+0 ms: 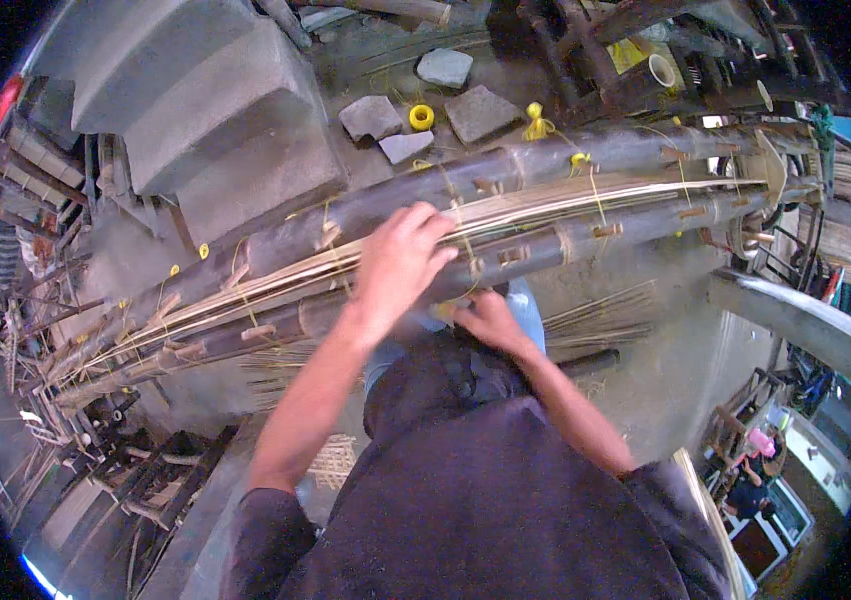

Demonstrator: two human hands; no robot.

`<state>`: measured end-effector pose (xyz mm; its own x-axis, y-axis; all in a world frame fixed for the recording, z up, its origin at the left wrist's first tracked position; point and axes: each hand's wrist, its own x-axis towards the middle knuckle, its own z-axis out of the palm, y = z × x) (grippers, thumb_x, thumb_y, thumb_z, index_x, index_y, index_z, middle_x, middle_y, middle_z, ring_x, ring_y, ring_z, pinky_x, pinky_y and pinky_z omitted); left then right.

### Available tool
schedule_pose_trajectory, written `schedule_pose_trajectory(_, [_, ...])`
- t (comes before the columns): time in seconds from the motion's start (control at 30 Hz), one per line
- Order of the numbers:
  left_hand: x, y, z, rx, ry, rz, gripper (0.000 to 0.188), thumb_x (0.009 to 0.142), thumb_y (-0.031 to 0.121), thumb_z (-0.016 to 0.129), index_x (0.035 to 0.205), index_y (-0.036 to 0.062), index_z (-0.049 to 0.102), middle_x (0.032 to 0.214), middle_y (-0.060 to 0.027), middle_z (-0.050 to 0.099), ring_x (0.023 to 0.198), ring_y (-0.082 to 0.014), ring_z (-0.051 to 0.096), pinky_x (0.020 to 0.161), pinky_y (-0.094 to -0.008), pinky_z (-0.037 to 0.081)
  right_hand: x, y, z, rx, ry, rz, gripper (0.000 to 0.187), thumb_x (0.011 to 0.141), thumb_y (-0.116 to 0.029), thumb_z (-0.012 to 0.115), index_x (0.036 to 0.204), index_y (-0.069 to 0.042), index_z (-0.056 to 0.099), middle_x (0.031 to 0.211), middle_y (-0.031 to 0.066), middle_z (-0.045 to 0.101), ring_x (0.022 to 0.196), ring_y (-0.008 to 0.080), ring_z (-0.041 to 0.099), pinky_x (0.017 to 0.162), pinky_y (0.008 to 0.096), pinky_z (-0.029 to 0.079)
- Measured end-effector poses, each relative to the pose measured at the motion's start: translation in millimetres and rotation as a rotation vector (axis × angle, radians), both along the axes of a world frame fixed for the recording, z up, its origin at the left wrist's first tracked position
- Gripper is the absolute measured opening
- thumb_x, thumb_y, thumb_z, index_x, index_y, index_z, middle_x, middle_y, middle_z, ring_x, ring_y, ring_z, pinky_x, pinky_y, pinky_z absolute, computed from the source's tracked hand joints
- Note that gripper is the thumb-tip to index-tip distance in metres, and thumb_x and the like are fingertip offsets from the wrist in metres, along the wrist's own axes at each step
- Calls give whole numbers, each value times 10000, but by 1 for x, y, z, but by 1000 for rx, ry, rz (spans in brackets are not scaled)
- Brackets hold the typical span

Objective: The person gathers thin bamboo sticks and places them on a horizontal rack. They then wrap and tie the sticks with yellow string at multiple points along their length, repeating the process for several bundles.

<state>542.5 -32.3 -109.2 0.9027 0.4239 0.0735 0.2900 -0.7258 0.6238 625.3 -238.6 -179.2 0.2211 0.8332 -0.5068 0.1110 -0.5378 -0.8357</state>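
A long frame of two dark bamboo poles runs across in front of me, with thin pale bamboo strips point(545, 207) bundled lengthwise between the far pole point(395, 194) and the near pole point(535, 250). My left hand point(400, 262) lies over the strips, its fingers bent toward the far pole and the thumb apart from them. Just below the near pole, my right hand point(493, 322) is closed beside a blurred bit of yellow string point(445, 312), which it seems to pinch. Thin yellow ties point(597, 195) cross the strips at intervals.
Beyond the poles lie flat stone slabs point(485, 114) and a yellow roll of string point(421, 118). Concrete steps point(235, 110) rise at far left. Loose bamboo strips point(600, 318) lie on the floor below the frame. Another person point(748, 492) is far off at lower right.
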Motion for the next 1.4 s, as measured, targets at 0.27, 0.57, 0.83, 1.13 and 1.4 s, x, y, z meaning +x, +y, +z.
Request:
schedule_pose_trajectory(0.27, [-7,-13,-21,80,-101,193,144,791,129,679,933,108,658,883,-51,546,866,-257,587,729,-398,522,39,71,192,361,-98,11,133,896,-40,539,1015,-58,596,940,28,626,876,194,618,853,381,489])
schedule_pose_trajectory(0.57, [1,-20,-38,115,-199,221,173,759,99,649,931,91,630,894,-59,551,833,-255,581,688,-386,526,26,45,142,38,-274,96,139,922,-110,577,860,-27,669,795,62,635,843,189,626,759,341,499])
schedule_pose_trajectory(0.83, [-8,-35,-72,390,-213,324,88,824,166,663,842,93,618,835,-82,571,792,-299,588,675,-416,506,68,230,185,647,-321,728,261,859,-250,614,836,4,668,845,180,650,856,359,651,765,462,524])
schedule_pose_trajectory(1.13, [3,-27,-41,203,-224,321,130,794,177,719,840,99,625,812,-74,555,770,-275,588,649,-388,504,102,194,106,487,-652,326,266,843,-287,614,907,-30,589,747,131,580,783,298,599,755,407,486])
schedule_pose_trajectory(1.4, [28,-13,20,-867,-112,332,217,935,247,627,945,42,697,870,-74,676,859,-131,625,782,-267,478,-10,54,10,501,-241,502,281,937,-306,492,845,-71,616,730,153,659,684,364,667,655,505,535])
